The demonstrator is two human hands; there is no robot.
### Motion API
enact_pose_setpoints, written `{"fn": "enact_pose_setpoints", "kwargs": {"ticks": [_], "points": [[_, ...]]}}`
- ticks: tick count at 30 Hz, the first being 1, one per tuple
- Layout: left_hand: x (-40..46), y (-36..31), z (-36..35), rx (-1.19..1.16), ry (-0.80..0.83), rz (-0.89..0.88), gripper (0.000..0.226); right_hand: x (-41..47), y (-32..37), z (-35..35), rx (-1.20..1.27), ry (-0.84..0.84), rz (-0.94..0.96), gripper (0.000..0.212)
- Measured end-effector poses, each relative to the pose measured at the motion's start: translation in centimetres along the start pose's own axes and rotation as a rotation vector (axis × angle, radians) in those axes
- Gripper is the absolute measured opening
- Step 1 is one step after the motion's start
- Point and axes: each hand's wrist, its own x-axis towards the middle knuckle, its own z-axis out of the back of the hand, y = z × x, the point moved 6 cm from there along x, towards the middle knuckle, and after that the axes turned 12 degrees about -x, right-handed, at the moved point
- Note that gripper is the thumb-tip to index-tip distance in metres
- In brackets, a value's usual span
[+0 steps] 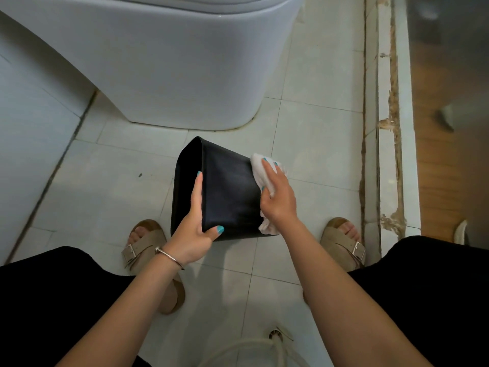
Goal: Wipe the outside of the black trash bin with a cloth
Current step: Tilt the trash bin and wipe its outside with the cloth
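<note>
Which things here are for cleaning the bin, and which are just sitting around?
For the job:
black trash bin, tipped on its side
white cloth, pressed on the bin
left hand, gripping the bin's rim end
right hand, holding the cloth

Just there:
toilet
floor drain
pale hose
sandals

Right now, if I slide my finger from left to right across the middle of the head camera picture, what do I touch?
Left hand → black trash bin → white cloth under the right hand → worn door sill → wooden floor.
</note>
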Motion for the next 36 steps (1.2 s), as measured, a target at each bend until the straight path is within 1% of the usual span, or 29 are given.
{"fn": "enact_pose_setpoints", "kwargs": {"ticks": [2,4,8,10,17,20,24,27,33,36], "points": [[0.1,-0.1,-0.3,0.005,-0.005,0.003,0.11,0.0,-1.2,0.3,0.007,0.005,-0.132,0.073],[0.2,-0.4,-0.6,0.016,-0.006,-0.002,0.109,0.0,-1.5,0.6,0.021,0.012,-0.213,0.074],[0.3,-0.6,-0.8,-0.002,0.011,-0.022,0.109,-0.3,-0.9,0.7,-0.012,0.07,-0.213,0.073],[0.2,-0.7,-0.9,-0.017,0.026,-0.03,0.11,-0.9,-0.5,0.6,-0.027,0.087,-0.187,0.073],[0.2,-0.4,-0.9,-0.008,0.02,-0.036,0.111,-4.5,3.1,0.3,-0.02,0.067,-0.045,0.076],[0.4,-0.4,-0.7,0.012,0.034,-0.045,0.112,-6.4,4.7,0.1,0.018,0.041,0.066,0.078],[0.9,-0.6,-0.4,0.05,0.056,-0.055,0.112,-8.2,6.1,-0.1,0.102,0.013,0.223,0.074],[0.9,-0.6,-0.5,0.048,0.057,-0.052,0.111,-9.1,6.6,0.0,0.128,-0.053,0.33,0.073],[0.6,-0.8,-0.6,0.027,0.035,-0.044,0.112,-8.7,5.3,0.0,0.137,-0.11,0.407,0.075],[0.3,-0.5,0.0,-0.019,0.012,-0.014,0.112,-8.5,2.9,-1.0,0.092,-0.097,0.34,0.081]]}}
